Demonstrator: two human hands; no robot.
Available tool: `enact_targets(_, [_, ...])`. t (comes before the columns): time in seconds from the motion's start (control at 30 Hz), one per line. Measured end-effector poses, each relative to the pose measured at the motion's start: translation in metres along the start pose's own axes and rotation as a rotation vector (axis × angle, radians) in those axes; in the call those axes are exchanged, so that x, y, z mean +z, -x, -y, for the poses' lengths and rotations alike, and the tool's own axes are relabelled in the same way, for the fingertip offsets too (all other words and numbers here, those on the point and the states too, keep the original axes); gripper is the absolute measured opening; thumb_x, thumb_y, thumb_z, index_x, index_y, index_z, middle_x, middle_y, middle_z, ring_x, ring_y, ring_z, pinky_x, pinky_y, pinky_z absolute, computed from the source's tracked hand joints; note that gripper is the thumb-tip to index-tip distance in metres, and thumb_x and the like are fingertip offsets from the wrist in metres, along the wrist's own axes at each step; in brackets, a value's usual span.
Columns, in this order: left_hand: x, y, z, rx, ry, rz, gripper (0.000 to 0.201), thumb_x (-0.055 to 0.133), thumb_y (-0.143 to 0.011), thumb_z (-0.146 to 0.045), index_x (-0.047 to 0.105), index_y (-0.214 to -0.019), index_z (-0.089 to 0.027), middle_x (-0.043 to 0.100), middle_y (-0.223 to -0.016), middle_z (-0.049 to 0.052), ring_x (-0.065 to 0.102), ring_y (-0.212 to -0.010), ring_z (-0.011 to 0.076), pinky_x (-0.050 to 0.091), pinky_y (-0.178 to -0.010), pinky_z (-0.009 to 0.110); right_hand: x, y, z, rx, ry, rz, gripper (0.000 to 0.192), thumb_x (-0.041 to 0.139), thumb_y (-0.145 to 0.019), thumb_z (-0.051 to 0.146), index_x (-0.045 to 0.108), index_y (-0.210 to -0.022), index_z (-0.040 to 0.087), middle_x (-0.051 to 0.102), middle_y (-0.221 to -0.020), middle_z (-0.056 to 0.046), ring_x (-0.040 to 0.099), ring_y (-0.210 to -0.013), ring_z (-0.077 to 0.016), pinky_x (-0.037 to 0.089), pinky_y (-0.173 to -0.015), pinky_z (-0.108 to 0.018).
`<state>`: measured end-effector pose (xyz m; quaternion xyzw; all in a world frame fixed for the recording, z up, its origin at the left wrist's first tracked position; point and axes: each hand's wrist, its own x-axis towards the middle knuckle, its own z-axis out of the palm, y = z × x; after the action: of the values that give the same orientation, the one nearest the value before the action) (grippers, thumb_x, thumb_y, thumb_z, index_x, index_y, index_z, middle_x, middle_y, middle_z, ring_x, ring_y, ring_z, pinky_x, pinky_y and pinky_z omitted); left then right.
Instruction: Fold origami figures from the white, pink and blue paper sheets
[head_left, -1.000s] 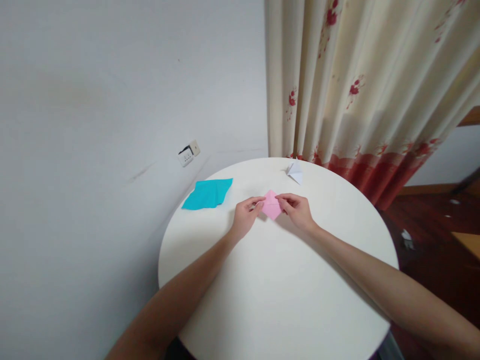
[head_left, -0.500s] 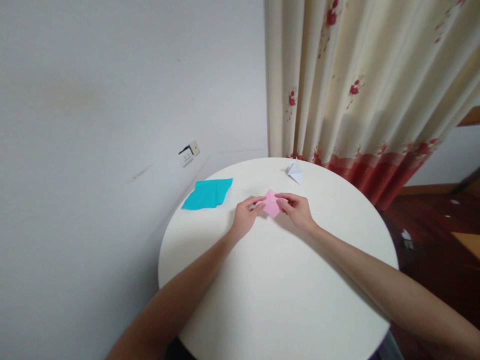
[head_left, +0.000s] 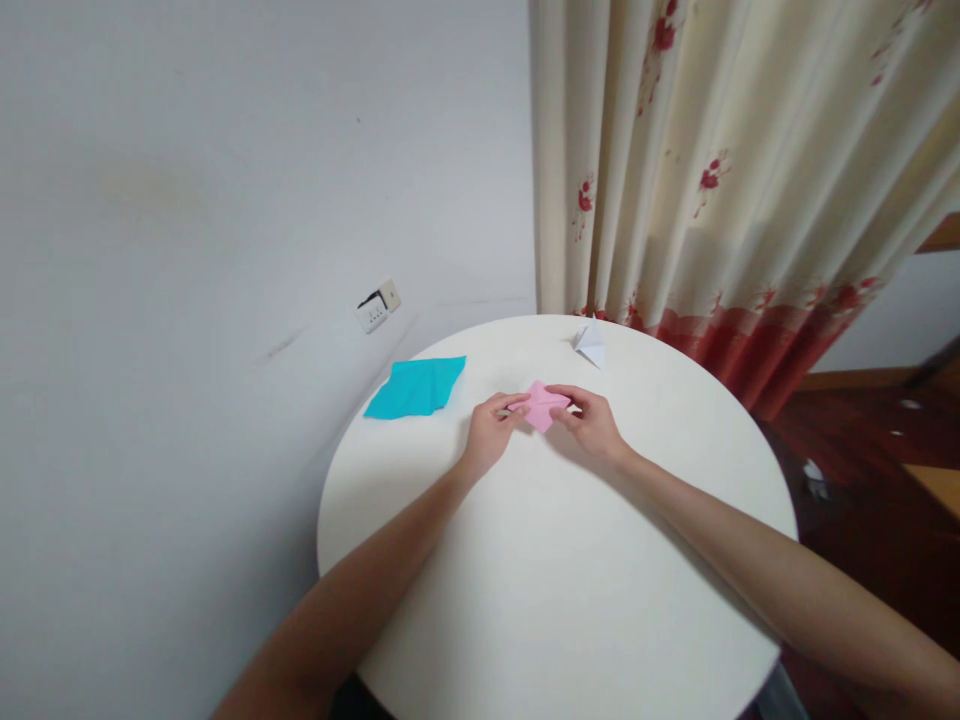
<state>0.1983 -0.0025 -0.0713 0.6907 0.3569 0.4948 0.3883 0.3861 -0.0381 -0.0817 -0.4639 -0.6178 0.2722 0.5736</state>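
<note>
A small folded piece of pink paper, pointed at several corners, is held above the far half of the table. My left hand pinches its left corner between thumb and fingers. At the right side my right hand has its index finger along the upper edge and its thumb on the lower part, with the right corner between them. The paper's underside is hidden.
The round white table stands against a white wall with a socket. A creased turquoise sheet lies at the left, and a folded white paper stands near the far edge. A floral curtain hangs behind.
The pink paper has shifted slightly left. My right hand's fingers have spread a little along its right side, and more of the right corner shows between them. My left hand has hardly moved.
</note>
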Motion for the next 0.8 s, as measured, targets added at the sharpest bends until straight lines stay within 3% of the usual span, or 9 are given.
enact_targets(0.2, [0.0007,0.0006,0.0032,-0.009,0.008,0.019,0.038,0.080,-0.069,-0.029,0.075,-0.106,-0.020,0.068,-0.098,0.007,0.066,-0.076,0.0151,0.051,-0.064,0.025,0.0007,0.0013,0.0035,0.007,0.015,-0.032,0.035,0.063,-0.077,0.025,0.071,-0.111,0.019,0.072,-0.110,-0.008,0.061,-0.082,-0.0188,0.049,-0.069,-0.030])
enact_targets(0.8, [-0.0021,-0.0008,0.0064,0.031,-0.092,-0.003,0.022,0.075,-0.076,-0.035,0.078,-0.093,-0.021,0.063,-0.084,0.005,0.060,-0.074,0.0152,0.049,-0.062,0.025,0.0004,-0.0016,-0.0003,0.018,0.023,-0.053,0.025,0.067,-0.077,0.032,0.075,-0.094,0.016,0.075,-0.093,-0.009,0.062,-0.072,-0.0184,0.048,-0.065,-0.030])
